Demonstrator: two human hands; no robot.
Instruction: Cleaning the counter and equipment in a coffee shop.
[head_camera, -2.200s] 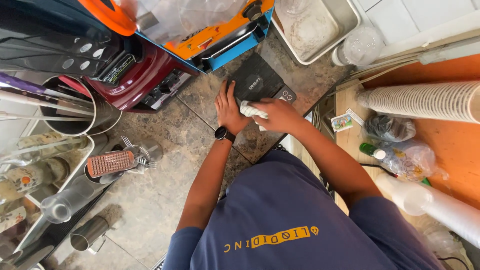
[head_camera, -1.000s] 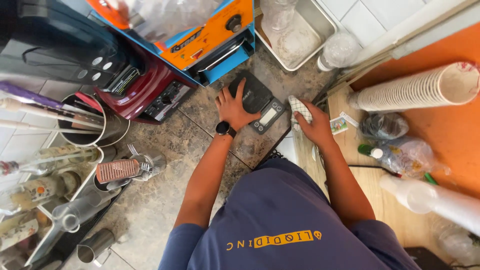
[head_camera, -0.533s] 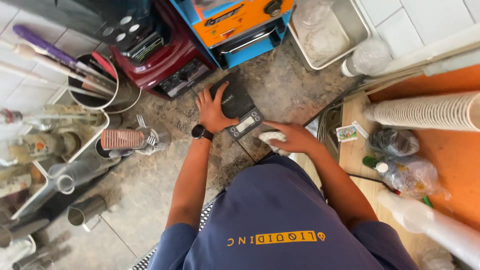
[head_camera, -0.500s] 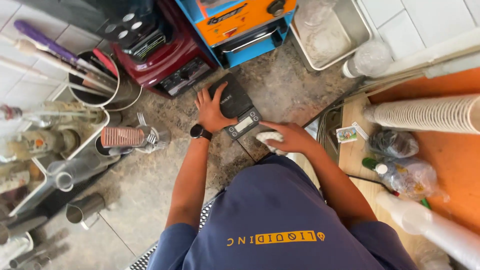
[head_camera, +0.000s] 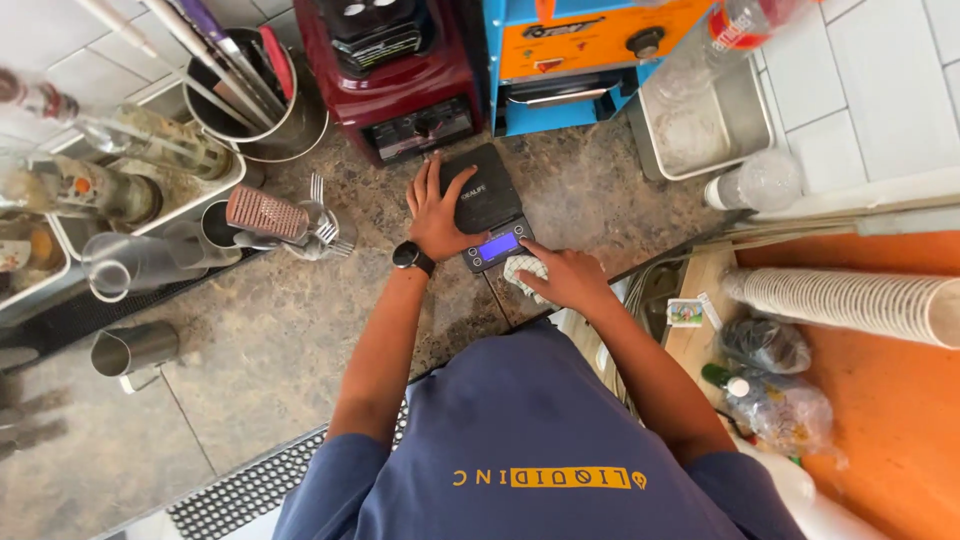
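Observation:
A small black digital scale (head_camera: 481, 193) with a lit blue display sits on the mottled stone counter (head_camera: 280, 330). My left hand (head_camera: 438, 212), with a black watch on the wrist, lies flat with spread fingers on the scale's left side. My right hand (head_camera: 565, 278) is closed on a crumpled white cloth (head_camera: 522, 272), pressed against the counter just below the scale's display corner.
Behind the scale stand a dark red blender base (head_camera: 395, 70) and an orange and blue machine (head_camera: 580, 50). Metal cups with utensils (head_camera: 250, 95) stand to the left, a steel tray (head_camera: 700, 115) to the right, and stacked paper cups (head_camera: 850, 300) on an orange surface.
The view has shifted, so the counter now fills more of the frame. My right hand with the cloth moved from right of the scale to its near corner. My left hand stays on the scale.

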